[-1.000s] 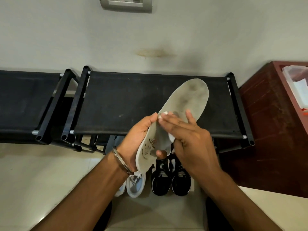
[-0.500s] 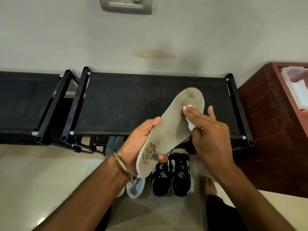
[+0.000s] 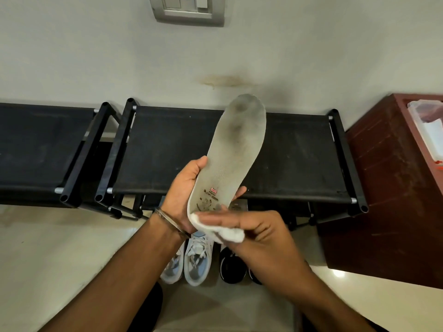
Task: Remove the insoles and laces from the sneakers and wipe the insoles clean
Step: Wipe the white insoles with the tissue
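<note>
Now L hand point(image 3: 184, 188) holds insole point(image 3: 236, 149), logo unreadable.

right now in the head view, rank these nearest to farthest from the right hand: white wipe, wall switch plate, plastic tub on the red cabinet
1. White wipe: in the right hand's grip, at the insole heel.
2. Plastic tub: far right, on the red cabinet.
3. Wall switch plate: top, on the wall.

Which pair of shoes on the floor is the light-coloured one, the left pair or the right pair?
The left pair: the white sneakers with pale blue-grey panels, below the left hand. The black sneakers beside them are dark and partly hidden by the right hand.
</note>
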Tool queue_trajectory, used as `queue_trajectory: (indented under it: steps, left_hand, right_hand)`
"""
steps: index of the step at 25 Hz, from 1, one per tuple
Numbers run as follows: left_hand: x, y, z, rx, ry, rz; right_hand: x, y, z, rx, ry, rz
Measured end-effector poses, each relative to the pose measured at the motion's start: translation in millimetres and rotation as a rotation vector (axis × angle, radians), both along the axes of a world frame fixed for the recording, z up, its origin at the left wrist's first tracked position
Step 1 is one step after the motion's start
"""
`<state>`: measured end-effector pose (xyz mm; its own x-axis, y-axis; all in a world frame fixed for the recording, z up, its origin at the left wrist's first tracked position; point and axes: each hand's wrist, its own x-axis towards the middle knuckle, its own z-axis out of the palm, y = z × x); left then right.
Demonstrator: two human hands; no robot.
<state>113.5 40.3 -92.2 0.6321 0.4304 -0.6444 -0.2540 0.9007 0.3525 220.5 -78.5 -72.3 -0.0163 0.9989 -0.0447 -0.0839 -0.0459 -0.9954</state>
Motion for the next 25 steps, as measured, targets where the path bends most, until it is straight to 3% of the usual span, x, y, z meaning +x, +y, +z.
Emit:
queue_trajectory:
  steps: [2, 3, 4, 6, 8, 10, 17, 21, 25]
  left_hand:
    - [0.2, 0.5, -2.2, 0.022, -0.033, 0.002]
    - [0.5, 0.6, -4.4, 0.047, -0.042, 0.016]
    - [1.2, 0.7, -7.0, 0.076, -0.03, 0.029]
    - [3.0, -1.5, -11.3, 0.107, 0.043, 0.05]
    - [4.9, -7.3, -14.2, 0.135, 0.134, 0.052]
    - [9.4, -14.8, -15.8, 0.189, 0.178, 0.015]
    - [14.5, -42.2, -10.8, 0.318, 0.23, -0.185]
    - [3.8, -50.7, -9.6, 0.407, 0.375, -0.377]
    - [-1.4, -61.2, -4.6, 0.407, 0.398, -0.501]
  right_hand:
    - [17.8, 3.9, 9.1, -0.167, 0.291, -0.176]
    - [30.1, 5.8, 8.9, -0.227, 0.346, -0.27]
    - [42.0, 7.1, 7.8, -0.268, 0.324, -0.331]
    - [59.9, 5.7, 4.4, -0.305, 0.099, -0.365]
    - [68.2, 0.8, 1.3, -0.317, -0.126, -0.314]
    - [71.1, -4.2, -0.2, -0.35, -0.231, -0.255]
    - [81.5, -16.4, -4.6, -0.486, -0.303, -0.163]
    - [92.0, -27.9, 1.8, -0.541, -0.38, 0.005]
    - [97.1, -41.5, 4.9, -0.575, -0.45, 0.181]
